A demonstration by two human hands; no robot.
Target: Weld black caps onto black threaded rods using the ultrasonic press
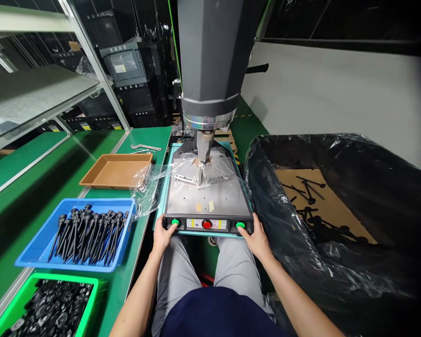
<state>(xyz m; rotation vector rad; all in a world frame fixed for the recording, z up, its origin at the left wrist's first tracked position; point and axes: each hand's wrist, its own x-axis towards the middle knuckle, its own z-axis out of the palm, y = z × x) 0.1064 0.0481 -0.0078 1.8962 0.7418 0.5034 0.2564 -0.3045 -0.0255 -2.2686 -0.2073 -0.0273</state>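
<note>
A press-like machine with a dark head (210,51) stands on a metal base plate (206,199) in front of me. Its horn (204,145) is down over a small fixture under clear plastic film. My left hand (163,234) rests at the front panel's left corner, thumb on the left green button (175,222). My right hand (256,238) rests at the right corner, thumb on the right green button (240,225). A red button (206,224) sits between them. Both hands hold nothing, fingers loosely curled along the panel edge.
On the green bench to my left stand a blue tray (38,243) of several black pins, a green bin (94,299) of black parts, an empty brown tray (115,171) and a wrench (145,148). At my right is a black-bag-lined box (301,224) holding finished black parts.
</note>
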